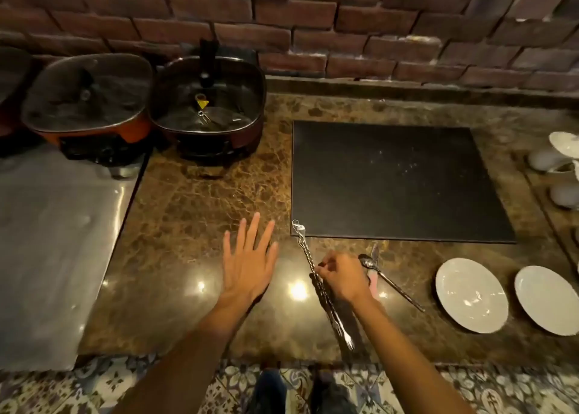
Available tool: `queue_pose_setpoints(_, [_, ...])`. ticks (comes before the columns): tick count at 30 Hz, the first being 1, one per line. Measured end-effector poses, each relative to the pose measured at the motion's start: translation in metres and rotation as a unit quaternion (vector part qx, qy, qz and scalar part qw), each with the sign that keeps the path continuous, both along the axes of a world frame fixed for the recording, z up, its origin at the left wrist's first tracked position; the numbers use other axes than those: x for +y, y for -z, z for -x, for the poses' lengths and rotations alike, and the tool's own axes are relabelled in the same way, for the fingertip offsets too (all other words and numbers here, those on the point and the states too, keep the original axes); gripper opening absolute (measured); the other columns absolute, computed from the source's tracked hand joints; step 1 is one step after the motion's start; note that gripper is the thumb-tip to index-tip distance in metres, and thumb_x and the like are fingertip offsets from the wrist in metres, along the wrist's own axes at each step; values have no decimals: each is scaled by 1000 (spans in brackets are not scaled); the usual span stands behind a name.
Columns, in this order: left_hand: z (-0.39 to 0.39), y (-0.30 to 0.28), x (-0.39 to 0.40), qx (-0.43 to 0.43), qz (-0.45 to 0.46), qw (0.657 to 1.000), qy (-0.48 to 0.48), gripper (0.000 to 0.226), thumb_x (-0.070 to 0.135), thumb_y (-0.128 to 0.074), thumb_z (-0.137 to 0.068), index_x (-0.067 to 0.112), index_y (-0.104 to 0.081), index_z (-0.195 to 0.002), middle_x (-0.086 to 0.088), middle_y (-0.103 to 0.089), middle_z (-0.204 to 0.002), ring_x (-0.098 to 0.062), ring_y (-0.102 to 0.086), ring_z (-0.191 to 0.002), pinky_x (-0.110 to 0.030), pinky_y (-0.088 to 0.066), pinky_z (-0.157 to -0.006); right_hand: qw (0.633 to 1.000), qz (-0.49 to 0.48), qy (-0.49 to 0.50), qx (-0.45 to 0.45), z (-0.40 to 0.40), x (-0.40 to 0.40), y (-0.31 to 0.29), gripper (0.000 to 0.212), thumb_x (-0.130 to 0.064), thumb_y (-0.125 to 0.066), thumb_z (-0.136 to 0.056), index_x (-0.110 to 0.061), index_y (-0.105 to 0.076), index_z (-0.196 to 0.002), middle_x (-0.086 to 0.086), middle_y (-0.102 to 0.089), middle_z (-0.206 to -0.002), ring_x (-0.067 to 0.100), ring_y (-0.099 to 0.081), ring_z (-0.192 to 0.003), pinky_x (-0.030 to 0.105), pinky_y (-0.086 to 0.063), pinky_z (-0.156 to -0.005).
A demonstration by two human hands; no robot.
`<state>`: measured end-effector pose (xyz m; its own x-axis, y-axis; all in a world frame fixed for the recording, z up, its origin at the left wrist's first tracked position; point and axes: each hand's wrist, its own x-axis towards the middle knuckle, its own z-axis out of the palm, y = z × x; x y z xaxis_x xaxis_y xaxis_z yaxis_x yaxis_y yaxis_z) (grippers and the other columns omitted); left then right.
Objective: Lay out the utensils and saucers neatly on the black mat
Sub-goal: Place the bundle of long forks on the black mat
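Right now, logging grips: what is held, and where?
Right hand pinches the twisted-handle fork mid-handle; left hand is open, holding nothing.

**Left hand flat and spread, right hand pinching**

Both bare forearms enter from the bottom edge, at about 6 o'clock, and reach up the frame. The left arm angles toward 1 o'clock. The left hand is opened wide, palm down, fingers straight and fanned toward 12 o'clock, thumb out toward 10 o'clock, holding nothing. The right arm runs toward 11 o'clock, so the two wrists converge. The right hand sits at 3 o'clock of the left, close by but apart. Its fingers are curled, knuckles up, with thumb and fingertips pinched together at its 9 o'clock side on thin metal skewers.
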<state>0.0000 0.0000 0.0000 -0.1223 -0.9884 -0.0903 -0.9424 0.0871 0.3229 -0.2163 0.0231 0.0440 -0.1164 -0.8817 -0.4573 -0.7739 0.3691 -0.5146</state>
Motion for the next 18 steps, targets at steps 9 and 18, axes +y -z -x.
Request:
queue_pose_setpoints(9, [-5,55,-41,-16,-2,1000,11,61,60,3,-104,44,-3,-163,11,4,-174,-24,0,-163,-60,-1,-129,992,-93,0,88,-15,-27,28,48,-62,-73,-74,-17,-59,-66,5,-69,-75,28,-67,-74,35,-54,-67])
queue_pose_setpoints(18, [-2,65,-42,-34,-18,999,17,60,56,-2,-105,42,-3,-163,10,2,-174,-23,9,-162,-59,6,-129,984,-105,-68,131,-21,-26,30,23,-36,-61,-94,-13,-64,-97,10,-68,-103,32,-66,-93,33,-47,-70])
